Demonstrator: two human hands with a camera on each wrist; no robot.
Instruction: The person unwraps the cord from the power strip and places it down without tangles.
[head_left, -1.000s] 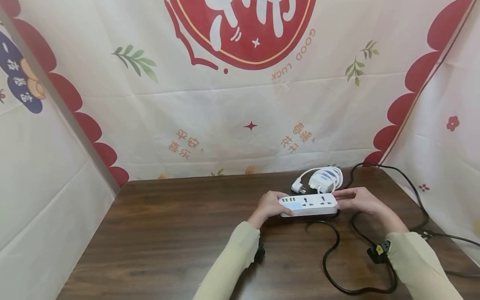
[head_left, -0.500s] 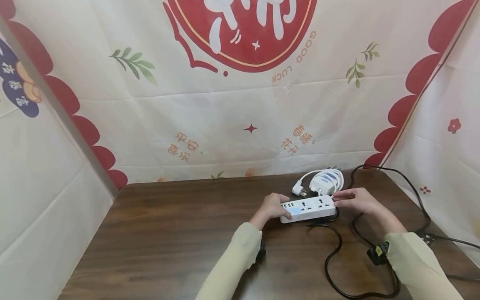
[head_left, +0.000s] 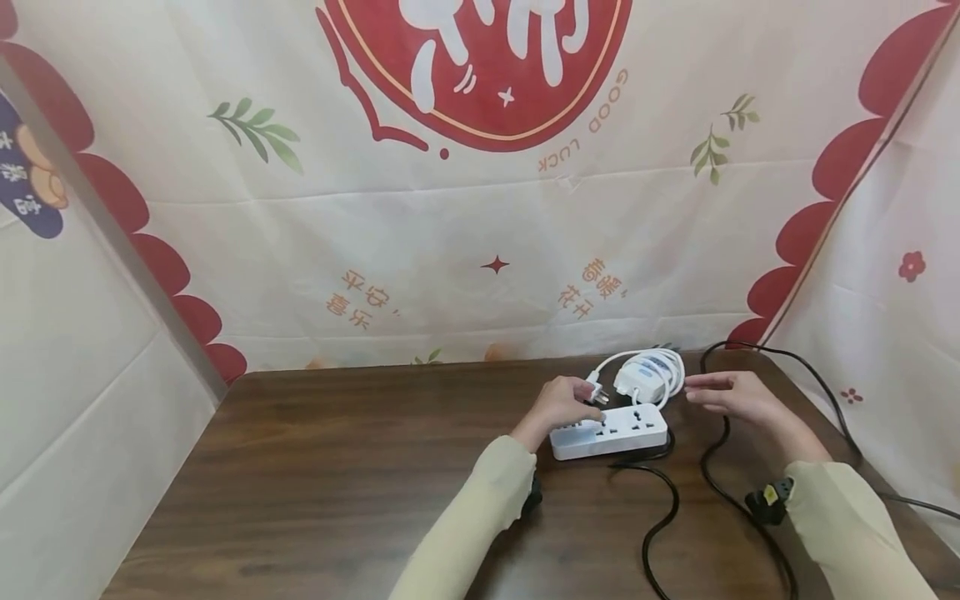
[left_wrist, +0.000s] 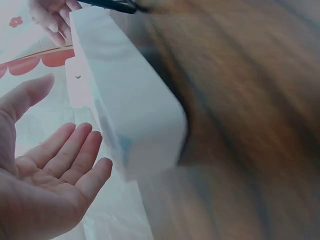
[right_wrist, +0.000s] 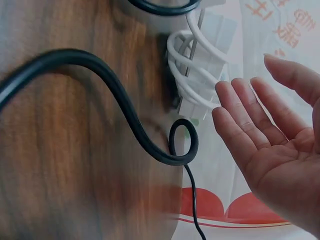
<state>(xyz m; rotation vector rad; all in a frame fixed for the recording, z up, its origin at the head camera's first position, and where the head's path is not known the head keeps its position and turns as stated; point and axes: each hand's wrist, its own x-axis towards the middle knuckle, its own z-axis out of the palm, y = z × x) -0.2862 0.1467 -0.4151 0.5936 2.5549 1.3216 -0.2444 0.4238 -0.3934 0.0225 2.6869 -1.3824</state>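
Note:
A white power strip (head_left: 611, 435) with sockets and USB ports lies on the wooden table. My left hand (head_left: 562, 406) hovers over its left end, fingers spread and overlapping its top edge in the head view. In the left wrist view, the left palm (left_wrist: 55, 175) faces the strip and grips nothing. Behind the strip lies a second white unit (head_left: 637, 382), wrapped in its own white cord, with its plug (head_left: 597, 395) beside it. My right hand (head_left: 735, 397) is just right of that bundle. In the right wrist view its fingertips (right_wrist: 220, 112) are right at the coiled white cord (right_wrist: 192, 75).
A black cable (head_left: 663, 521) winds over the table in front of the strip, and another black cable (head_left: 723, 450) passes below the right hand and up to the right wall. The printed cloth backdrop (head_left: 420, 250) stands along the table's back edge.
Both hands have let go of the power strip, which now lies nearer the front, angled slightly. The right hand has moved right to the cord bundle; the left has shifted slightly right, above the strip.

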